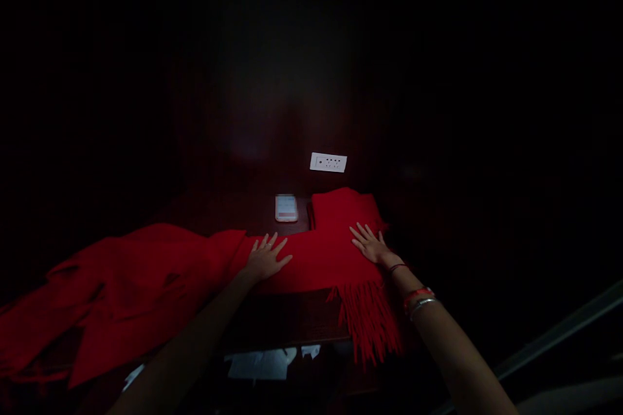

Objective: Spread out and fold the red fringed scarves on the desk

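Observation:
A red fringed scarf (316, 262) lies across a dark wooden desk. Its left part is bunched in loose folds, while the middle strip lies flat. My left hand (267, 259) rests palm down on that strip, fingers spread, a ring on one of them. On the right part of the scarf lies my right hand (370, 245), also flat with fingers apart. Fringe hangs over the front edge below it. Behind the right hand, a red folded portion (343, 204) reaches toward the wall; whether it is the same cloth I cannot tell.
A phone (286, 207) with a lit screen lies behind the scarf. On the wall above is a white socket panel (328, 162). Pale papers (260, 364) show below the desk's front edge (292, 341). The surroundings are very dark.

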A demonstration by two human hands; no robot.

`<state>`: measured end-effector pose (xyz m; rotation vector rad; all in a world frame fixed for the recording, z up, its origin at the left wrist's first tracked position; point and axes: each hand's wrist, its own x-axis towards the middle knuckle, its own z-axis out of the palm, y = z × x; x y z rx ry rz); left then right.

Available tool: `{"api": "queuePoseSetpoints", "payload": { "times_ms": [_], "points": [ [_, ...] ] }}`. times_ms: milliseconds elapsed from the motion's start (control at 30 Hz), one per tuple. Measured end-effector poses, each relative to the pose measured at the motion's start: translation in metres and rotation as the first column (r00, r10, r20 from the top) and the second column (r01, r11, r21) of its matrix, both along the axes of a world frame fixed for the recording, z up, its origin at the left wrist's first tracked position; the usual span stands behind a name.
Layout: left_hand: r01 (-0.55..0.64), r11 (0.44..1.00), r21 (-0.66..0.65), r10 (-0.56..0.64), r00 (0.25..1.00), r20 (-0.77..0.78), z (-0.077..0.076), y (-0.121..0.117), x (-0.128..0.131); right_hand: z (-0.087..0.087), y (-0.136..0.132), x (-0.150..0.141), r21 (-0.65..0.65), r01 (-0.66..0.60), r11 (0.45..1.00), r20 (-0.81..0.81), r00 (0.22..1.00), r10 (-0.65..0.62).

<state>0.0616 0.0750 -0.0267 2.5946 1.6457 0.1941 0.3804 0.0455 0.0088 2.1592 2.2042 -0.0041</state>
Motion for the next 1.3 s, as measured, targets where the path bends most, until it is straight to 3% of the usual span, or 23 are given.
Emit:
{"api": "queuePoseSetpoints", "payload": {
  "times_ms": [167, 267, 367, 433, 533, 600, 733, 833, 900, 1033, 1133, 1200, 1300],
  "points": [
    [-0.006, 1.000, -0.003, 0.006, 1.000, 0.012, -0.002, 0.002, 0.000, 0.015, 0.002, 0.031, 0.110, 0.132, 0.985, 0.137, 0.980, -0.147],
    [-0.001, 1.000, -0.002, 0.001, 1.000, 0.014, -0.003, 0.003, 0.001, 0.028, 0.003, 0.012, 0.264, 0.102, 0.959, 0.131, 0.981, -0.140],
    [0.008, 1.000, -0.012, -0.008, 1.000, 0.014, -0.002, 0.003, 0.001, 0.031, -0.004, -0.040, 0.285, -0.122, 0.951, 0.014, 0.992, 0.123],
    [0.005, 1.000, -0.013, -0.005, 1.000, 0.010, 0.000, 0.002, 0.001, 0.025, -0.012, -0.074, 0.227, -0.334, 0.915, -0.054, 0.934, 0.354],
    [0.001, 1.000, -0.010, -0.001, 1.000, -0.001, 0.002, 0.001, 0.000, 0.010, -0.024, -0.095, 0.092, -0.448, 0.889, -0.105, 0.884, 0.456],
    [0.007, 1.000, -0.010, -0.007, 1.000, -0.004, 0.002, 0.001, 0.000, 0.003, -0.028, -0.082, 0.023, -0.399, 0.917, -0.120, 0.909, 0.399],
    [0.008, 1.000, -0.012, -0.008, 1.000, -0.007, 0.000, 0.005, 0.001, -0.002, -0.033, -0.014, -0.047, -0.143, 0.989, -0.108, 0.985, 0.137],
    [0.007, 1.000, -0.029, -0.007, 1.000, -0.007, -0.004, 0.008, 0.000, 0.004, -0.040, 0.034, 0.023, 0.058, 0.998, -0.040, 0.998, -0.057],
    [0.010, 1.000, -0.019, -0.010, 1.000, -0.008, -0.006, 0.009, -0.002, 0.012, -0.045, 0.052, 0.115, 0.101, 0.988, -0.005, 0.995, -0.101],
    [0.047, 0.990, 0.136, -0.047, 0.999, -0.003, -0.003, 0.005, 0.003, 0.027, -0.053, 0.047, 0.245, 0.052, 0.968, -0.003, 0.999, -0.053],
    [0.180, 0.951, 0.250, -0.193, 0.981, 0.026, 0.007, -0.002, 0.023, 0.027, -0.057, 0.028, 0.235, -0.062, 0.970, -0.004, 0.998, 0.065],
    [0.273, 0.931, 0.242, -0.297, 0.953, 0.065, 0.012, -0.006, 0.042, 0.023, -0.060, 0.022, 0.137, -0.044, 0.990, 0.024, 0.999, 0.041],
    [0.353, 0.926, 0.132, -0.366, 0.926, 0.095, 0.011, -0.008, 0.067, 0.017, -0.066, 0.029, 0.083, 0.094, 0.992, 0.081, 0.992, -0.101]
  ]
}}
